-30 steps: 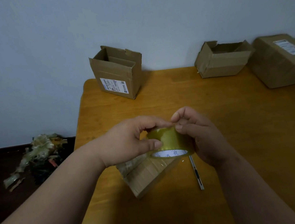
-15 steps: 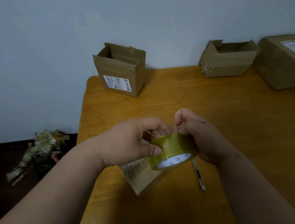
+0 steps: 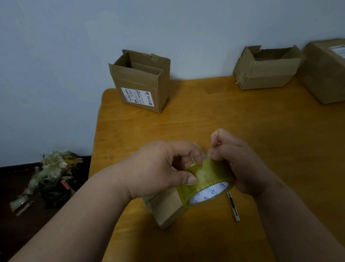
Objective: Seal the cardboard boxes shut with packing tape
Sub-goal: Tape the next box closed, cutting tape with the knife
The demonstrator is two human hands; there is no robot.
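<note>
Both hands hold the tape roll (image 3: 206, 182) just above the bench (image 3: 271, 143), over a small closed box (image 3: 167, 207) that lies right under them. The left hand (image 3: 162, 169) grips the roll, thumb pressed on its outer face and fingers curled over the top, apparently to keep it from turning. The right hand (image 3: 234, 163) cups the roll's far side with its fingers curled at the top edge, probably picking for the loose end of the tape; whether any tape has lifted is too small to tell. A thin cutter (image 3: 233, 206) lies on the bench just right of the small box, handy for cutting a strip. Along the far edge stand an open box with a label (image 3: 141, 81), another open box (image 3: 266, 69) and a closed box (image 3: 332, 70), well apart from the hands, likely waiting their turn. Scrap tape (image 3: 49, 173) is heaped on the floor at left.
</note>
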